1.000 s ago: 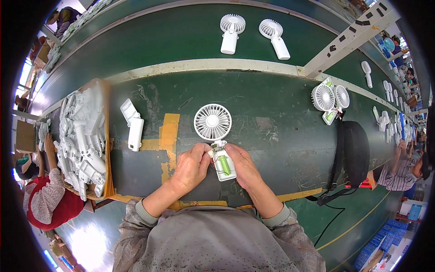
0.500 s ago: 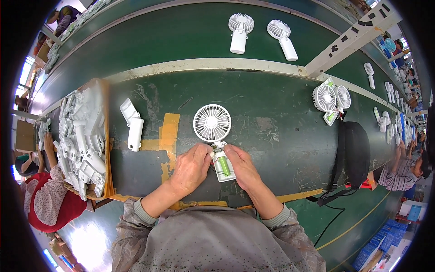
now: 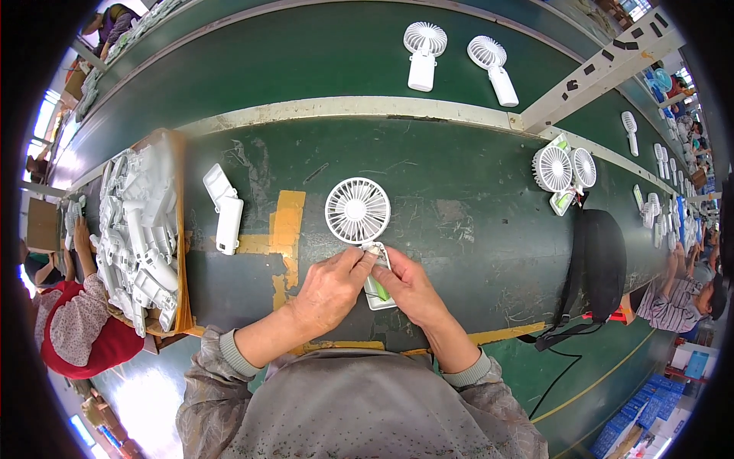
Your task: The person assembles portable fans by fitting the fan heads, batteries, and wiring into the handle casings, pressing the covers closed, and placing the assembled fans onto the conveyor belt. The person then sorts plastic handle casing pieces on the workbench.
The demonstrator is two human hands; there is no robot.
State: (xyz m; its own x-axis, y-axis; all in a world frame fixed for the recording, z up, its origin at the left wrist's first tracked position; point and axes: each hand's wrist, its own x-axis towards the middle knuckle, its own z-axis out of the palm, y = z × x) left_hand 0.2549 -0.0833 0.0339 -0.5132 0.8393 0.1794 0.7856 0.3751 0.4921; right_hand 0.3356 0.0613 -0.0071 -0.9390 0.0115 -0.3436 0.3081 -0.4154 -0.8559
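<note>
A white handheld fan [image 3: 357,209] lies face up on the bench before me, its round grille pointing away. The handle is uncovered, showing a green battery [image 3: 376,290] and thin wires in the white shell. My left hand [image 3: 330,286] pinches at the top of the handle, below the grille; its fingertips hide what they hold. My right hand [image 3: 414,291] grips the handle's right side, with the thumb over the opening near the left fingertips. Left of the fan lies a pair of white handle shell pieces [image 3: 228,226], apart from my hands.
A carton [image 3: 182,245] full of white plastic parts stands at the left. At the right are several fans with exposed batteries [image 3: 553,169] and a black backrest [image 3: 602,256]. Beyond the metal rail [image 3: 321,109], two white fans [image 3: 421,69] lie on the green belt. Co-workers sit at both sides.
My left hand has shifted right onto the top of the handle, and my right thumb has come in over the opening. The two fans on the far belt have moved right.
</note>
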